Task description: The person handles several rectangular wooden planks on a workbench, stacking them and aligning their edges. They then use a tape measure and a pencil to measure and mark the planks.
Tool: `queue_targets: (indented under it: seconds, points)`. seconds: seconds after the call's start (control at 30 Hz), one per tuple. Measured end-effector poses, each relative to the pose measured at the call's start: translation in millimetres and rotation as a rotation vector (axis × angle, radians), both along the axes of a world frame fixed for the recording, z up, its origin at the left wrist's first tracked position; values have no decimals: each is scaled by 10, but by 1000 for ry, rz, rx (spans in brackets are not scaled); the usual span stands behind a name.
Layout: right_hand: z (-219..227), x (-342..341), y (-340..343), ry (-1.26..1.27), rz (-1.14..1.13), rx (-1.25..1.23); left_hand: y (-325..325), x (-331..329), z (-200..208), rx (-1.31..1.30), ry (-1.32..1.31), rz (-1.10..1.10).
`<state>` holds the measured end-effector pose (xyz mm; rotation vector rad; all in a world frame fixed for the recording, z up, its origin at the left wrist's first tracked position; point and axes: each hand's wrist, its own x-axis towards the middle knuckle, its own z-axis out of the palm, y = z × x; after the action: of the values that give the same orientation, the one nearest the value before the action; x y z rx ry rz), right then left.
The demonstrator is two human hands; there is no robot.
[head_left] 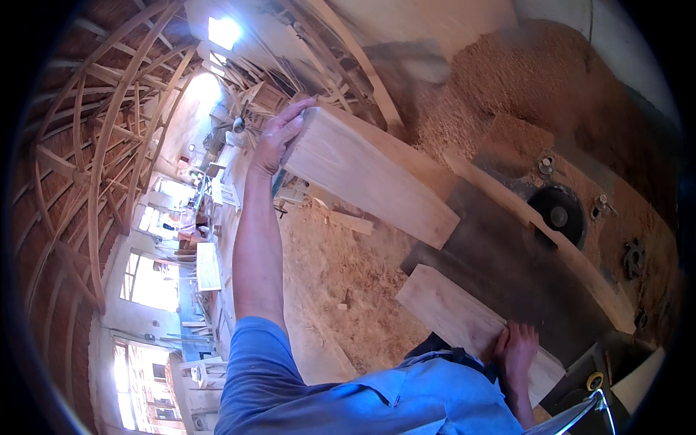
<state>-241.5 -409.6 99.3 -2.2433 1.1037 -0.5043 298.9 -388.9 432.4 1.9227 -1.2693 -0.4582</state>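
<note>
At the upper middle my left hand point(279, 141) is closed on the far end of a long, thick pale wooden board point(377, 177). Its fingers lie over the end corner. The other end of that board reaches onto a dark metal machine table point(507, 246). Close to my body, my right hand point(518, 351) grips a second wooden board point(453, 308), its fingers bent over the far edge. This second board lies on the near side of the machine table. The underside of both boards is hidden.
A curved wooden fence point(580, 261) runs along the table, with a round black machine part point(557, 216) behind it. A cutter head point(634, 259) lies farther right. Sawdust is heaped point(515, 69) at the back. Offcuts point(351, 222) lie on the dusty floor.
</note>
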Motion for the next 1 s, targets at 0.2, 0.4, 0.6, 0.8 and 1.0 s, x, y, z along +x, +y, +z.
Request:
queue_targets:
  seconds: [0.2, 0.4, 0.6, 0.8, 1.0]
  points:
    - [-86, -10, -11, 8, 14, -8, 29, 156, -30, 44, -65, 35]
    - [1, 27, -37, -4, 5, 7, 10, 200, -31, 132, -107, 141]
    - [22, 14, -58, 37, -15, 34, 100, 56, -38, 119, -163, -68]
    - [-28, 18, -93, 14, -20, 54, 190, -590, -39, 89, -147, -58]
    - [-5, 7, -121, -1, -28, 97, 131, -612, 13, 136, -180, -28]
